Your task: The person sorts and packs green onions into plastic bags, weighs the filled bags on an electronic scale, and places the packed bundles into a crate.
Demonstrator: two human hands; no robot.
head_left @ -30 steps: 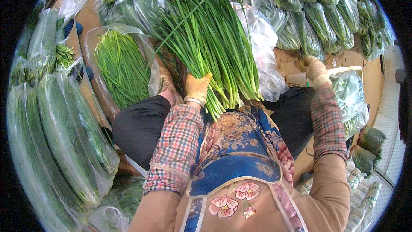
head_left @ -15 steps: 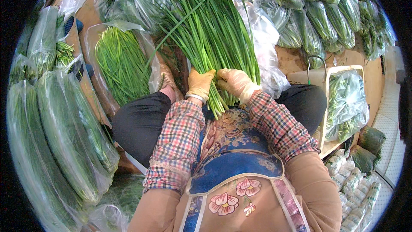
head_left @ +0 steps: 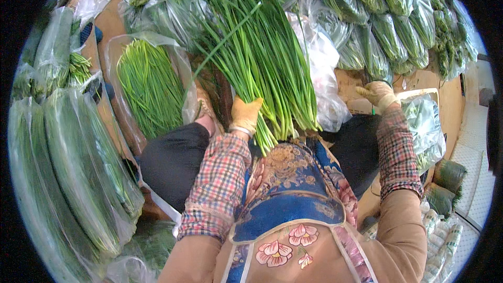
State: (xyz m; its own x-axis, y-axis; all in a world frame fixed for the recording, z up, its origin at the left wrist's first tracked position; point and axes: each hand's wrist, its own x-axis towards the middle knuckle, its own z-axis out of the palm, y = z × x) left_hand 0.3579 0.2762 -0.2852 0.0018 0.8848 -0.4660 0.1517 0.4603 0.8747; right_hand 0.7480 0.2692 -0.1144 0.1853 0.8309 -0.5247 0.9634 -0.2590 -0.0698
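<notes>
A large spread of long green garlic chives point(head_left: 272, 57) lies in front of me, pale stem ends toward my lap. My left hand point(head_left: 245, 113), in a pale yellowish glove, is closed around the stems at its left side. Off to the right, clear of the chives, my gloved right hand point(head_left: 380, 94) reaches over the corner of a light plastic basket point(head_left: 419, 93). Its fingers look partly stretched and apart, with nothing visible in them. The basket's thin handle is mostly hidden there. A bagged bundle of greens point(head_left: 422, 126) fills the basket.
An opened plastic bag of thin green stalks point(head_left: 149, 84) lies left of the chives. Long bagged greens point(head_left: 68, 167) line the far left. More bagged bundles point(head_left: 387, 36) are stacked at the back right. Crumpled clear plastic point(head_left: 325, 73) sits beside the chives.
My right hand has left the chive stems and moved right to the basket corner. My left hand keeps its hold, and the stem ends on the right now show spread out.
</notes>
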